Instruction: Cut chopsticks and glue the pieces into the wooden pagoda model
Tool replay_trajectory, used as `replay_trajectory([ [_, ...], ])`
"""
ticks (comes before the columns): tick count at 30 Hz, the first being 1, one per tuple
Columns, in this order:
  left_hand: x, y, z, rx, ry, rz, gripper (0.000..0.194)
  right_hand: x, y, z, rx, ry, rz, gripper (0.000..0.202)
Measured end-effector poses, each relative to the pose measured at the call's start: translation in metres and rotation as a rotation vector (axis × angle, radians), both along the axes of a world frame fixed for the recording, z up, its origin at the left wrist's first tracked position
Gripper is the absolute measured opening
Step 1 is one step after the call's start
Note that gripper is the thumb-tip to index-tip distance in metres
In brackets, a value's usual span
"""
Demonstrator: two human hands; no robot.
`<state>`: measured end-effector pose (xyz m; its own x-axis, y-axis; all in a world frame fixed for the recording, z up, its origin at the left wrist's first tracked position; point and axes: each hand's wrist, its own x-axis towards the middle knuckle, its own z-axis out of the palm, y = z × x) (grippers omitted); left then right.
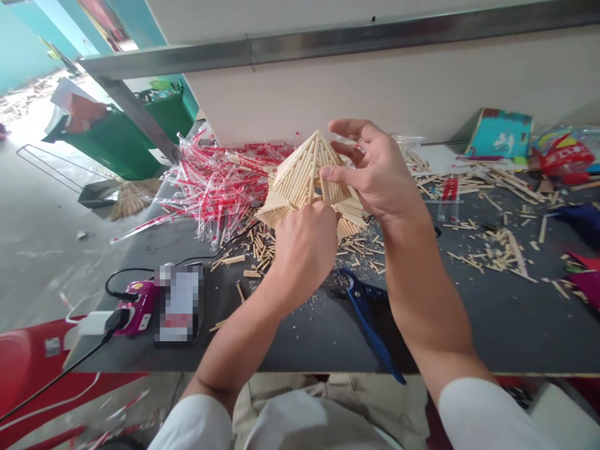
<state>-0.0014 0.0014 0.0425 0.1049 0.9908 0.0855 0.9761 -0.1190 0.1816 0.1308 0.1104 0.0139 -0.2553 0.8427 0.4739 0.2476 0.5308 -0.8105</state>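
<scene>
A small pavilion-like model of pale wooden sticks (pixel 300 167), with a pointed roof above a wider flared tier, is held over the table in front of me. My left hand (pixel 307 240) is closed at its lower front, and the fingertips are hidden against the sticks. On the right side, my right hand (pixel 375 172) steadies the roof, thumb on its front face and fingers curved round behind, partly hidden. Below the model, short cut sticks (pixel 262 247) are scattered on the tabletop. Blue-handled cutters (pixel 372 331) lie between my forearms.
Red-and-clear plastic wrappers (pixel 220 181) are heaped back left. A phone (pixel 179 306) and a purple power strip (pixel 140 306) with cables lie front left. More loose sticks (pixel 501 256) cover the right side. A metal rail (pixel 309 47) crosses behind; green bins (pixel 110 140) stand left.
</scene>
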Motion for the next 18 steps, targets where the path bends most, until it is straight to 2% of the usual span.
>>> replay_trajectory([
  [6, -0.032, -0.019, 0.021, -0.004, 0.044, -0.119, 0.025, 0.011, -0.015, 0.019, -0.019, 0.033, -0.005, 0.040],
  [10, -0.054, -0.017, 0.025, -0.003, 0.042, -0.225, 0.024, 0.020, -0.034, 0.038, 0.057, 0.067, -0.024, 0.026],
  [13, -0.061, -0.010, 0.024, 0.014, -0.021, -0.330, 0.025, 0.025, -0.051, 0.050, -0.001, -0.028, 0.125, 0.025],
  [16, -0.061, -0.005, 0.025, 0.083, -0.096, -0.388, 0.029, 0.027, -0.063, 0.057, -0.120, -0.323, 0.297, 0.025],
  [18, -0.059, -0.003, 0.027, 0.124, -0.136, -0.428, 0.029, 0.028, -0.065, 0.058, -0.171, -0.427, 0.339, 0.024],
])
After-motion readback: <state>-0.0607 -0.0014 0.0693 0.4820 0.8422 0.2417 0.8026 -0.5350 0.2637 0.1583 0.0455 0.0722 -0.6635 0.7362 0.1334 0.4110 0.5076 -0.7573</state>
